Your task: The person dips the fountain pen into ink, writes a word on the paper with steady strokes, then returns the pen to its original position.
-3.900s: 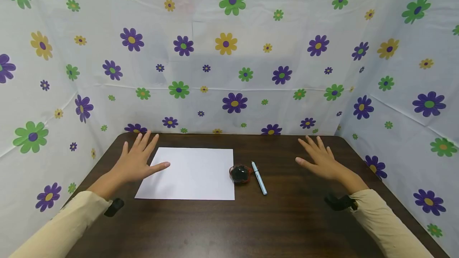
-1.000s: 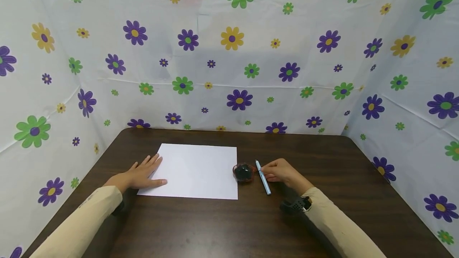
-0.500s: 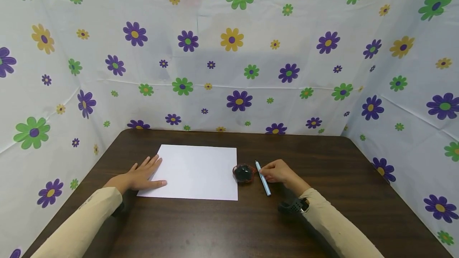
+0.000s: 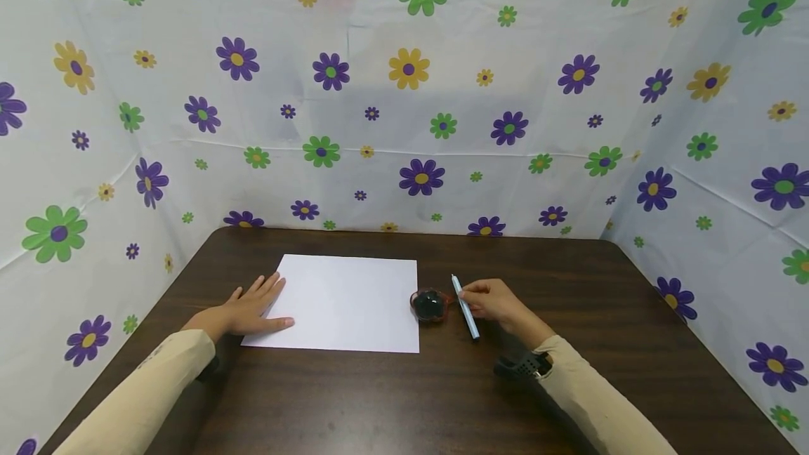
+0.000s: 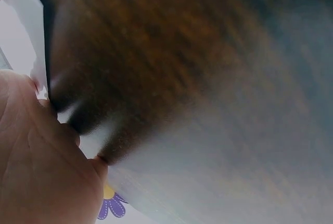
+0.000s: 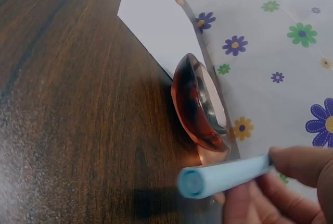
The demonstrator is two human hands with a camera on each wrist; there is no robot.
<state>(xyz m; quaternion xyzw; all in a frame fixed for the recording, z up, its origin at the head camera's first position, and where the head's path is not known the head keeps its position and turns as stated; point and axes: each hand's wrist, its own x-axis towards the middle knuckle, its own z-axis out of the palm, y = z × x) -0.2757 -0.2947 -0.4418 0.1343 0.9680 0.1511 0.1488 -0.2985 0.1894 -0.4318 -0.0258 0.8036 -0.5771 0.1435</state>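
Observation:
My left hand (image 4: 249, 309) rests flat with its fingers spread over the left edge of a blank white sheet of paper (image 4: 347, 304). In the left wrist view, the palm of that hand (image 5: 47, 156) shows low over the table. My right hand (image 4: 499, 304) pinches a light blue pen (image 4: 466, 309) between thumb and fingers. The right wrist view shows one blunt end of the pen (image 6: 218, 178) turned to the camera, its shadow on the wood beneath. Just left of the pen sits a small glossy reddish dish (image 6: 195, 104), dark inside, at the sheet's right edge.
A dark brown wooden table (image 4: 354, 399) carries everything. White cloth with green, purple and yellow flowers (image 4: 354, 111) hangs around its back and sides. A black band (image 4: 521, 365) is on the right wrist.
Both hands, first held spread above the table, have come down: the left onto the paper, the right to the pen. In the last half second the pen has risen slightly in the right fingers.

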